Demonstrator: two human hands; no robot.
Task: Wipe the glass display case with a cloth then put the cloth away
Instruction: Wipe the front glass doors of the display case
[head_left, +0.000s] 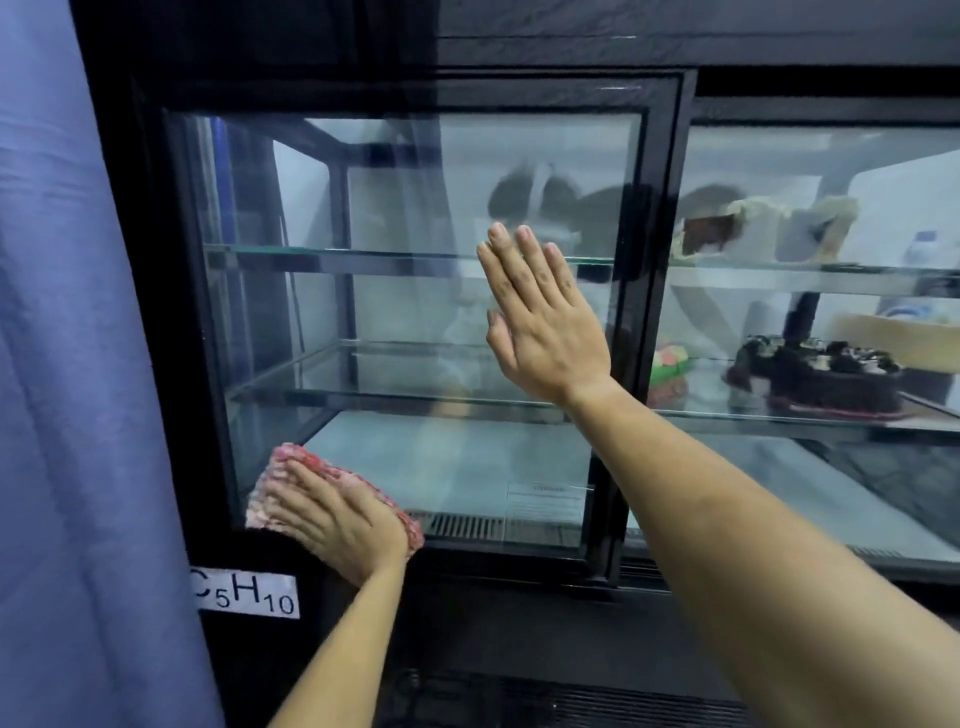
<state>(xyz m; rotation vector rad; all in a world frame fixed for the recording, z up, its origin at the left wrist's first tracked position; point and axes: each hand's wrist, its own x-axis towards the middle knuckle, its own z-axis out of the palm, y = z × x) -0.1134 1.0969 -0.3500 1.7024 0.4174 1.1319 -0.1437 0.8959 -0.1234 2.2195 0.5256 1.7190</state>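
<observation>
The black-framed glass display case (660, 260) has smooth, reflective panes and thin glass shelves. A nubbly pink-and-white cloth (332, 483), folded thick, sits at the pane's lower left corner, pressed flat under the left hand (337, 519) with straight fingers. The right hand (540, 322) lies flat and open against the glass higher up.

Curtain (78, 364) left of display case (660, 312), cloth (332, 493) at glass's lower-left corner, cake (826, 376) on right shelf

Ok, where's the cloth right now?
In the head view, the cloth is low on the left, pressed under the left hand against the display case glass's bottom-left corner.
</observation>
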